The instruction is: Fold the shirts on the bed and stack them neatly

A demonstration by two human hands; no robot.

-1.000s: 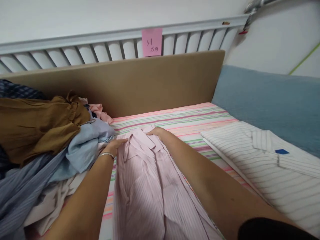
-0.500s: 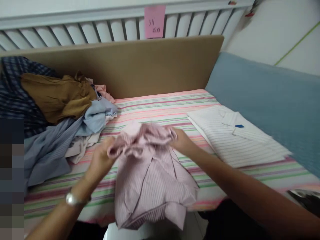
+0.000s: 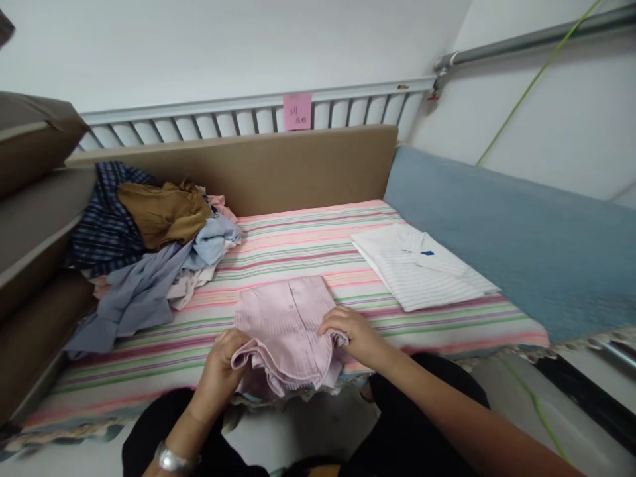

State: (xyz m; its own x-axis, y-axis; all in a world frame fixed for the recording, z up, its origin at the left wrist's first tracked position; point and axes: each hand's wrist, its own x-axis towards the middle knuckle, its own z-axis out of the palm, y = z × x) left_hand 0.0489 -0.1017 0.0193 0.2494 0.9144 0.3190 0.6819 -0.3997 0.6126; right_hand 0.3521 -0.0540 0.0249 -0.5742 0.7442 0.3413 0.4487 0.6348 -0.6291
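Right then, I had both hands on the pink striped shirt point(image 3: 285, 331), which lay partly folded on the striped sheet point(image 3: 308, 245) at the near edge of the bed, its bunched lower edge lifted off the sheet. My left hand point(image 3: 223, 361) gripped the left corner of that bunched edge, fingers curled and closed over the cloth. My right hand point(image 3: 354, 334) pinched the right corner, fingers bent together on top of the fabric. A silver bracelet point(image 3: 173, 458) sat on my left wrist. To the right, well apart from the pink one, a white striped shirt point(image 3: 422, 268) lay folded flat. A heap of clothes point(image 3: 154, 252) was piled at the left against the brown headboard point(image 3: 278, 165), with a pink note point(image 3: 297, 110) stuck on the rail above it.
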